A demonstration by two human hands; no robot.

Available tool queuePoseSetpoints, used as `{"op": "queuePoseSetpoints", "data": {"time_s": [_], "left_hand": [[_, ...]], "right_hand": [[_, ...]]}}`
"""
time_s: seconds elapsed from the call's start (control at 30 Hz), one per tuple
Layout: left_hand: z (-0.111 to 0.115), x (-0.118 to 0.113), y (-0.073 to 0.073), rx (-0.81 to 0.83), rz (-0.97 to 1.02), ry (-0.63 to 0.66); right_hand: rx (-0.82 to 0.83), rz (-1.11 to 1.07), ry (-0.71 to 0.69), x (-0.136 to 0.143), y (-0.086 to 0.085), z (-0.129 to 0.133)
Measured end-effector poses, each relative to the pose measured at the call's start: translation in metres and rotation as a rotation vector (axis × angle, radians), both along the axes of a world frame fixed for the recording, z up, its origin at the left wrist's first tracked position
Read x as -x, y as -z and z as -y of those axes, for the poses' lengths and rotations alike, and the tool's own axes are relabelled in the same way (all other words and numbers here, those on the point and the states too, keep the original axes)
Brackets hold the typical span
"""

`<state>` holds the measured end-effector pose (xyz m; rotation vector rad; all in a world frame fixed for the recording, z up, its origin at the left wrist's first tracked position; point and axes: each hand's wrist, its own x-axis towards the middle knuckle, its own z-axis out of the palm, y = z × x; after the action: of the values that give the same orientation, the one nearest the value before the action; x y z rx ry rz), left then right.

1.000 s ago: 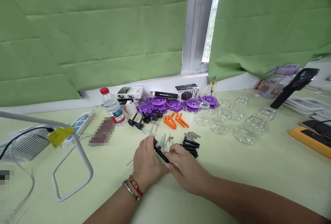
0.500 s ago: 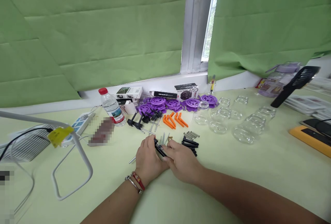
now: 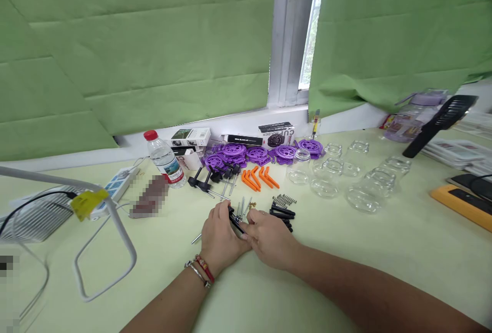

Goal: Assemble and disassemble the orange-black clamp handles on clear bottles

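Near the front middle of the table, my left hand (image 3: 220, 233) is closed around a slim black part (image 3: 235, 220) with a metal piece along it. The fingers of my right hand (image 3: 272, 238) are closed together at that part's near end, and they partly hide it. Just beyond my hands lie thin metal rods (image 3: 241, 207) and small brass-coloured pieces (image 3: 251, 205). Black tubes (image 3: 282, 212) and a patch of small springs (image 3: 285, 200) are right of my right hand. Another metal rod (image 3: 196, 238) pokes out left of my left hand.
Behind are black crank-like parts (image 3: 205, 185), orange angled pieces (image 3: 251, 179) and purple discs (image 3: 257, 155). Clear glass jars (image 3: 363, 200) stand to the right, a water bottle (image 3: 165, 161) to the left. A grey metal frame (image 3: 128, 246) rises at the front left.
My right hand's fingertips have shifted slightly on the black part. Both hands stay nearly in place, and the view has moved a little.
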<state>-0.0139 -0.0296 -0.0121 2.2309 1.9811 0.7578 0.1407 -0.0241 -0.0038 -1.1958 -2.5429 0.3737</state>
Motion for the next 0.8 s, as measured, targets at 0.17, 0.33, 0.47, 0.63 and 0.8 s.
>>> {"op": "queuePoseSetpoints", "data": {"time_s": [0.17, 0.33, 0.47, 0.63, 0.8], "left_hand": [[-0.0002, -0.0003, -0.0010, 0.001, 0.003, -0.003], [-0.0007, 0.0002, -0.0003, 0.016, 0.001, -0.008], [-0.0009, 0.0004, 0.0008, 0.019, 0.004, -0.002], [-0.0007, -0.0002, 0.0008, 0.024, 0.027, -0.005], [-0.0011, -0.0003, 0.0003, 0.033, 0.029, -0.019]], "right_hand": [[-0.021, 0.034, 0.019, 0.0002, 0.0017, -0.0021], [-0.039, 0.026, 0.027, -0.0012, 0.0050, -0.0031], [-0.030, 0.014, -0.001, -0.0012, 0.0039, -0.0030], [0.000, 0.017, 0.018, -0.0016, 0.0009, -0.0041], [-0.006, 0.039, 0.009, -0.0032, 0.0024, -0.0068]]}}
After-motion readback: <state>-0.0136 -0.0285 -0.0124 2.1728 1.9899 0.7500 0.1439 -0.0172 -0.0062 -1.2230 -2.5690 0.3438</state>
